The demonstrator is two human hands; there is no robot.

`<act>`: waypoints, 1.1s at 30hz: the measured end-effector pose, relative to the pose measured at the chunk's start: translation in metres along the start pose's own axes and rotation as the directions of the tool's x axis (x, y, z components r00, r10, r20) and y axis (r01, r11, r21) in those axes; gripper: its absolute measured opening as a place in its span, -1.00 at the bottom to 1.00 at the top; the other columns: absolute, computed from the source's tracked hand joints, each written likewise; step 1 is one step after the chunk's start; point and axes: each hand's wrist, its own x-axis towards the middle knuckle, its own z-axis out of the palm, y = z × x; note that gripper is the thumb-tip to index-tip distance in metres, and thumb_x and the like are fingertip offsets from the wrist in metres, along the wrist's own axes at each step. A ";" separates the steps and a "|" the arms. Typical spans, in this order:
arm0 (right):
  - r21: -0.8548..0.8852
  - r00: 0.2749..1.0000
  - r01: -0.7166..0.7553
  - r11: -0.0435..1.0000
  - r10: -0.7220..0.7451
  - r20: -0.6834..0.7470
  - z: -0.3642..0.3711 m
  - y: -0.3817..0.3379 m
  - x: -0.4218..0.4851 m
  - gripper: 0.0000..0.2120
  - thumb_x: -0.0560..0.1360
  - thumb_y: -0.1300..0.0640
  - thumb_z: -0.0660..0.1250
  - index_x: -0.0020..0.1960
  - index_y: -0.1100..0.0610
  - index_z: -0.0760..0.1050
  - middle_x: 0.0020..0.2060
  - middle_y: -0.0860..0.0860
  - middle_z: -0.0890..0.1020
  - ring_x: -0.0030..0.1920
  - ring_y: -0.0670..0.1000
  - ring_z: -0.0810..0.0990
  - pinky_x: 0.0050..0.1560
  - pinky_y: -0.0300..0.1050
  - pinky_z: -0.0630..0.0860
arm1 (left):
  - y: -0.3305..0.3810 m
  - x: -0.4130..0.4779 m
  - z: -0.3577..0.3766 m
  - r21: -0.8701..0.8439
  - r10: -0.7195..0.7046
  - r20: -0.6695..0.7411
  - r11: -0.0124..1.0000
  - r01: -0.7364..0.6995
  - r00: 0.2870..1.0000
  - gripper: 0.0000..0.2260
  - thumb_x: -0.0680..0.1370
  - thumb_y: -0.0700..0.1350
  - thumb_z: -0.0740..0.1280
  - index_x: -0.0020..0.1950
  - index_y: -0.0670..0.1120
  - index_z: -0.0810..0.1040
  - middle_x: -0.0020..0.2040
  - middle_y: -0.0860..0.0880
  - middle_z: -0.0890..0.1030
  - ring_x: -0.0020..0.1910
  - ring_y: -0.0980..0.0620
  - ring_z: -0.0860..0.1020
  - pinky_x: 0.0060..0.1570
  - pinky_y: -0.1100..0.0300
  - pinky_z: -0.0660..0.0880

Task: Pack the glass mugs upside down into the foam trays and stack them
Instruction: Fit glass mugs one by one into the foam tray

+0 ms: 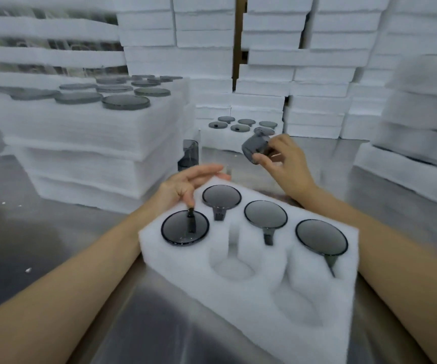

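A white foam tray [251, 306] lies in front of me on the metal table. Several smoky grey glass mugs sit upside down in its pockets, such as the leftmost mug [185, 227] and the rightmost mug [321, 237]. Two pockets nearer me hold nothing. My left hand [185, 186] rests at the tray's far left corner, one finger touching the handle of the leftmost mug, the other fingers straight. My right hand [285, 161] grips another grey mug [258, 148], tilted in the air beyond the tray.
Upright grey mugs [189, 155] stand on the table just past my left hand. A filled foam tray [241, 137] sits behind them. A tall stack of filled trays [93, 132] rises at left. Foam stacks [291, 74] wall the back and right.
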 end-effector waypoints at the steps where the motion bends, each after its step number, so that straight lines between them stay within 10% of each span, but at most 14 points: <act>1: -0.008 0.996 -0.052 0.999 0.051 -0.073 -0.012 0.001 -0.006 -0.83 0.48 0.13 0.43 -0.05 0.24 0.56 -0.11 0.06 0.46 -0.15 -0.02 0.49 -0.10 -0.38 0.50 | 0.002 0.000 0.001 0.039 0.013 -0.031 0.999 -0.012 0.999 -0.31 0.12 -0.43 0.00 0.23 -0.27 0.44 0.09 -0.16 0.59 0.10 -0.11 0.58 0.15 0.06 0.51; 9: 0.059 0.894 -0.272 0.960 0.275 -0.355 -0.089 -0.028 -0.072 -0.89 0.54 0.35 0.28 0.05 0.34 0.50 -0.06 0.13 0.43 -0.14 -0.24 0.47 -0.11 -0.47 0.38 | 0.006 0.000 0.010 0.177 0.110 -0.254 0.982 -0.065 0.961 -0.32 0.32 -0.62 -0.13 0.39 -0.33 0.33 -0.01 -0.12 0.51 -0.05 0.12 0.52 -0.17 0.45 0.48; 16: 0.682 0.690 -0.199 0.704 0.595 -0.412 -0.116 -0.080 -0.085 -0.75 0.63 0.09 0.17 -0.13 0.11 0.54 -0.34 -0.13 0.67 -0.25 -0.16 0.63 -0.05 -0.18 0.59 | -0.006 -0.018 0.029 0.220 0.131 -0.475 0.975 -0.027 0.870 -0.41 0.14 -0.25 0.18 0.16 -0.03 0.52 0.11 -0.01 0.55 0.12 -0.06 0.51 0.17 0.05 0.46; 23: 0.075 0.969 -0.148 0.986 0.160 -0.186 -0.095 -0.124 -0.093 -0.72 0.35 -0.03 0.41 -0.29 0.05 0.33 -0.36 -0.03 0.42 -0.33 -0.12 0.34 -0.29 -0.26 0.27 | -0.005 -0.023 0.030 0.320 0.140 -0.449 0.947 0.013 0.883 -0.42 0.10 -0.17 0.17 0.11 0.06 0.53 0.26 -0.11 0.48 0.24 -0.10 0.46 0.22 0.02 0.40; 28: -0.119 0.997 -0.045 0.992 0.053 0.061 -0.077 -0.137 -0.095 -0.67 0.33 -0.17 0.38 0.03 -0.27 0.35 -0.18 -0.21 0.49 -0.15 -0.18 0.48 -0.10 -0.26 0.41 | -0.007 -0.019 0.029 0.356 0.176 -0.397 0.934 -0.026 0.901 -0.51 0.12 -0.15 0.13 -0.01 0.12 0.54 0.24 -0.09 0.45 0.25 -0.08 0.44 0.26 0.03 0.38; 33: -0.323 0.989 0.132 0.937 -0.101 0.110 -0.063 -0.140 -0.100 -0.52 0.45 -0.21 0.32 0.32 -0.07 0.42 0.11 -0.18 0.37 -0.02 -0.03 0.54 -0.12 -0.08 0.53 | -0.009 -0.016 0.028 0.374 0.210 -0.364 0.925 -0.064 0.908 -0.47 0.12 -0.16 0.13 0.04 0.03 0.56 0.13 -0.01 0.42 0.22 -0.01 0.42 0.24 0.09 0.39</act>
